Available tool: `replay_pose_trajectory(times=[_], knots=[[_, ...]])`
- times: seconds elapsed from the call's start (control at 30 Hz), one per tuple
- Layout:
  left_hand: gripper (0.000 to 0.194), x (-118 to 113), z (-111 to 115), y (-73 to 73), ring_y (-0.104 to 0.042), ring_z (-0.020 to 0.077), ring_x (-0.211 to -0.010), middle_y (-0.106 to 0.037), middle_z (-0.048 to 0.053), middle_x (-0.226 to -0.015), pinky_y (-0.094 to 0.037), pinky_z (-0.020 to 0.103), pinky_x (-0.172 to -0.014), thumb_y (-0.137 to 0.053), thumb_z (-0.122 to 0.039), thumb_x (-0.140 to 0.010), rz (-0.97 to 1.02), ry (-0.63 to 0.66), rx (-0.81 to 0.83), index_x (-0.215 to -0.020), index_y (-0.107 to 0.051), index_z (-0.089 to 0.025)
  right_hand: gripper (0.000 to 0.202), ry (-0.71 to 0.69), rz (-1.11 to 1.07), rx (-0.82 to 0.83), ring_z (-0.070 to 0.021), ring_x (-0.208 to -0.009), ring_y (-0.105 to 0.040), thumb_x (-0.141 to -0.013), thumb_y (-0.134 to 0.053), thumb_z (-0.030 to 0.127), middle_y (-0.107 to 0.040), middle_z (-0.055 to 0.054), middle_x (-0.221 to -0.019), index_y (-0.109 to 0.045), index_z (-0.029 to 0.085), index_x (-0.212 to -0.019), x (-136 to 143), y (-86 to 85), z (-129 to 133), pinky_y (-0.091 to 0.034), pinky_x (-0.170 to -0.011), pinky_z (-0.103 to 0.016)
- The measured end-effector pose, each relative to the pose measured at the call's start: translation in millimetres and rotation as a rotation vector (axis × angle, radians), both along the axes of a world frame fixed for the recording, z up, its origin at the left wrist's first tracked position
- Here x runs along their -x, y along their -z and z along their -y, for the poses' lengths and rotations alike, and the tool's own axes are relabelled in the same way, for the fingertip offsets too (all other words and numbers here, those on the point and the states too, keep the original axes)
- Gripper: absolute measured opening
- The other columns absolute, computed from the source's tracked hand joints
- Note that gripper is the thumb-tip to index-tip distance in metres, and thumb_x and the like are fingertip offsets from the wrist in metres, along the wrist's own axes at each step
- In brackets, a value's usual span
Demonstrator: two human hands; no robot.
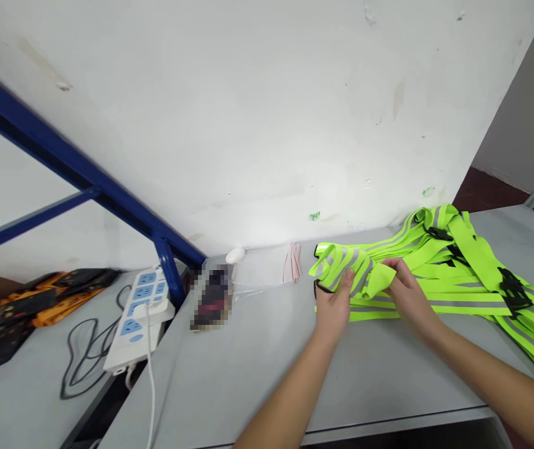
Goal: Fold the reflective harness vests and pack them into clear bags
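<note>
My left hand [335,307] is closed on a bunched, folded neon-yellow strap [348,269] with grey reflective stripes, its thumb on top. The fingers of my right hand [407,296] pinch the strap's right end. Under and behind both hands, a pile of similar neon straps [463,302] with black buckles [514,292] spreads to the right over the grey table [257,374]. Clear plastic bags [264,268] with red-lined edges lie left of the hands.
At the table's left are a white oval object [235,255] and a pixelated item [213,298]. Further left are a white power strip [136,318], dark cables, a blue metal frame [84,168] and orange-black items [56,299]. A white wall [257,125] stands behind.
</note>
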State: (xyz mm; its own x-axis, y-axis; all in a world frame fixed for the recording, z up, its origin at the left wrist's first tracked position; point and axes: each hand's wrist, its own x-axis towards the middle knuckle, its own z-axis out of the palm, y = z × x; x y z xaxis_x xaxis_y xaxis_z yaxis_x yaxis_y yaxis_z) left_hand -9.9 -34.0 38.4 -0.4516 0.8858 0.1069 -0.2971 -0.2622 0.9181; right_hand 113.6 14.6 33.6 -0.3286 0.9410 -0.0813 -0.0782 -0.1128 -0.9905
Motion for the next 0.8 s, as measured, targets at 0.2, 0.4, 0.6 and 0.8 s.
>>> replay_pose_trajectory(times=[0.2,0.4,0.6,0.8], knots=[[0.043,-15.1,0.7,3.7,-0.059,0.0267,-0.118,-0.067,0.007,-0.12,-0.045,0.043,-0.102,-0.078,-0.04,-0.072,0.266,0.169,0.091,-0.11,-0.068,-0.023,0.056,-0.021,0.063,-0.262,-0.0251,-0.113,-0.056,-0.074,-0.072,0.043,-0.061,-0.005,-0.123,-0.053,0.027,-0.124,0.5,-5.8,6.8,-0.048,-0.091,-0.035],[0.049,-20.0,2.7,5.4,-0.056,0.0281,-0.121,-0.068,0.007,-0.118,-0.043,0.043,-0.103,-0.082,-0.039,-0.066,0.372,0.219,0.114,-0.11,-0.068,-0.022,0.057,-0.106,0.0,-0.131,-0.0238,-0.093,-0.064,-0.065,-0.081,0.04,-0.07,-0.005,-0.107,-0.062,0.023,-0.116,-3.9,-8.7,-5.9,-0.051,-0.077,-0.032],[0.061,-15.6,-0.5,14.5,-0.051,0.029,-0.127,-0.065,0.01,-0.125,-0.032,0.047,-0.112,-0.08,-0.046,-0.067,0.294,0.244,0.109,-0.121,-0.063,-0.023,0.056,-0.181,-0.151,0.037,-0.0251,-0.09,-0.066,-0.068,-0.079,0.046,-0.072,-0.008,-0.105,-0.062,0.024,-0.117,0.1,-3.9,-1.0,-0.053,-0.073,-0.033],[0.057,-4.6,2.0,9.9,-0.047,0.0248,-0.131,-0.057,0.006,-0.135,-0.032,0.046,-0.113,-0.062,-0.049,-0.082,0.113,0.16,-0.035,-0.134,-0.05,-0.028,0.053,-0.109,-0.071,-0.009,-0.0269,-0.084,-0.065,-0.067,-0.079,0.044,-0.071,-0.01,-0.105,-0.063,0.021,-0.112,0.0,-11.6,0.8,-0.052,-0.065,-0.034]])
